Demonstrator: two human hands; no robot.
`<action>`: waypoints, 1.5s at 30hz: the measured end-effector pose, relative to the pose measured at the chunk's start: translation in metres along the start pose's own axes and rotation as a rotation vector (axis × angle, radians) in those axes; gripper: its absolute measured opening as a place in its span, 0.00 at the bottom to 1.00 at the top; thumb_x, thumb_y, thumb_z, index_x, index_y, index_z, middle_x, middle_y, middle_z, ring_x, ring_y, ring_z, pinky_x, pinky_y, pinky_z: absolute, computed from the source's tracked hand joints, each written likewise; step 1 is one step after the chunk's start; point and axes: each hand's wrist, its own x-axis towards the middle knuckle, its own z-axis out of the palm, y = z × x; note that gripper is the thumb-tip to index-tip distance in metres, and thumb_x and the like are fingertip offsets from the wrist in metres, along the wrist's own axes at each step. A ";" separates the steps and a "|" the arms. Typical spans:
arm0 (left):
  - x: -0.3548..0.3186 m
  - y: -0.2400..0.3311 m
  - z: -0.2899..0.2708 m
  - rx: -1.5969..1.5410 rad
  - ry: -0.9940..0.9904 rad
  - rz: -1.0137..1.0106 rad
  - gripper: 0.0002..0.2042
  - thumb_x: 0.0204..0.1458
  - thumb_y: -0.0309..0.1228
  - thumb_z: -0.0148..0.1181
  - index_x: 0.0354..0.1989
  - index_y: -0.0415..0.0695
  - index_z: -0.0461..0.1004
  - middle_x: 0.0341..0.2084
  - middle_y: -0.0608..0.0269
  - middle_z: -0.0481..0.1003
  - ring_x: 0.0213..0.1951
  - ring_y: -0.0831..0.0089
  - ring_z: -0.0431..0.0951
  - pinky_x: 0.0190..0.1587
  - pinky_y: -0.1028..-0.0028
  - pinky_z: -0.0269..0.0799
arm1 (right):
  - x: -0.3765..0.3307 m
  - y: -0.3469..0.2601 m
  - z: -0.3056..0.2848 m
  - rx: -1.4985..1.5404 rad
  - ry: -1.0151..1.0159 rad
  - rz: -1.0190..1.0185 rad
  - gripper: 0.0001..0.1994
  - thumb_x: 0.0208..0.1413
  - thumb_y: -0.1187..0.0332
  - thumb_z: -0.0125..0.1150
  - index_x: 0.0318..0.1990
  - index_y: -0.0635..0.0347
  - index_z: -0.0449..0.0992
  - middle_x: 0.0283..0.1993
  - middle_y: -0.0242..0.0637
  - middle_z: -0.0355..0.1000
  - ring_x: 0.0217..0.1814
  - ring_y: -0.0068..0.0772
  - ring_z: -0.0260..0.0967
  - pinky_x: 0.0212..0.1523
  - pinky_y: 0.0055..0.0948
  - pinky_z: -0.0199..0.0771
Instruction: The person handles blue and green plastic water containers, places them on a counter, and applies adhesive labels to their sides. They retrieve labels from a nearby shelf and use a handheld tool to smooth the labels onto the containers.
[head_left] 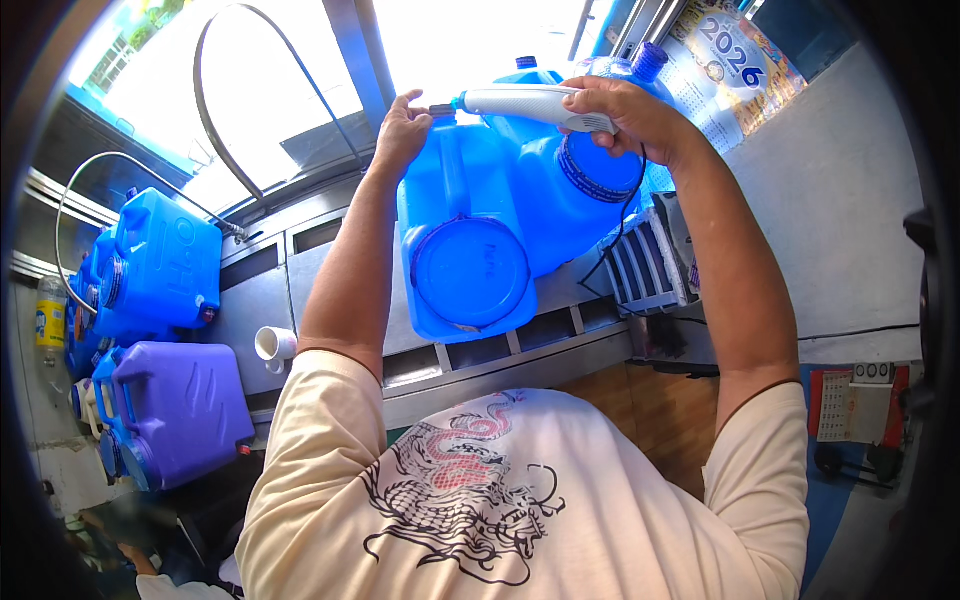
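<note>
My right hand (632, 112) is wrapped round a white handheld heat gun (530, 103), which has a blue collar and a dark narrow nozzle pointing left. A black cord runs down from its rear end. My left hand (402, 132) is by the nozzle tip, above the top of a blue water jug (470, 270). Its fingers look partly spread, with nothing visible in them. Below the nozzle, the jug's spout is hidden. This jug stands upright with a large round blue lid facing me. Close on its right is another blue jug (545, 215), its round lid (602, 167) below my right hand.
On the left are more blue jugs (170, 255), a purple jug (185, 410), a white mug (273, 344) and a yellow-labelled bottle (50, 315). A curved hose (200, 85) rises by the bright window. A white slatted rack (650, 260) stands right of the metal counter (330, 290).
</note>
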 end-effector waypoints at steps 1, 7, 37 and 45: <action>0.000 -0.001 -0.001 0.005 0.006 0.005 0.27 0.51 0.27 0.49 0.64 0.42 0.61 0.51 0.47 0.73 0.53 0.59 0.73 0.58 0.64 0.67 | -0.001 -0.008 0.000 -0.018 -0.032 -0.008 0.26 0.52 0.56 0.59 0.56 0.61 0.69 0.36 0.33 0.71 0.22 0.13 0.57 0.17 0.13 0.57; 0.007 -0.010 -0.002 -0.042 0.009 0.040 0.27 0.50 0.27 0.50 0.62 0.42 0.62 0.47 0.50 0.75 0.52 0.60 0.74 0.58 0.64 0.67 | 0.006 -0.023 0.000 -0.099 -0.061 -0.035 0.23 0.53 0.55 0.57 0.52 0.61 0.71 0.34 0.32 0.71 0.21 0.14 0.57 0.16 0.15 0.55; -0.328 -0.229 0.009 -0.533 0.156 -0.575 0.09 0.60 0.37 0.49 0.32 0.47 0.71 0.24 0.65 0.76 0.23 0.80 0.72 0.25 0.79 0.65 | -0.231 0.198 0.036 0.629 0.071 0.025 0.34 0.52 0.59 0.61 0.65 0.60 0.57 0.47 0.47 0.72 0.22 0.13 0.63 0.20 0.11 0.62; -0.371 -0.214 0.152 -0.934 -0.045 -1.212 0.36 0.55 0.61 0.49 0.65 0.49 0.54 0.52 0.54 0.72 0.48 0.60 0.73 0.50 0.62 0.68 | -0.268 0.312 0.085 0.756 0.109 0.405 0.24 0.54 0.64 0.60 0.59 0.51 0.64 0.39 0.29 0.68 0.22 0.14 0.61 0.20 0.13 0.59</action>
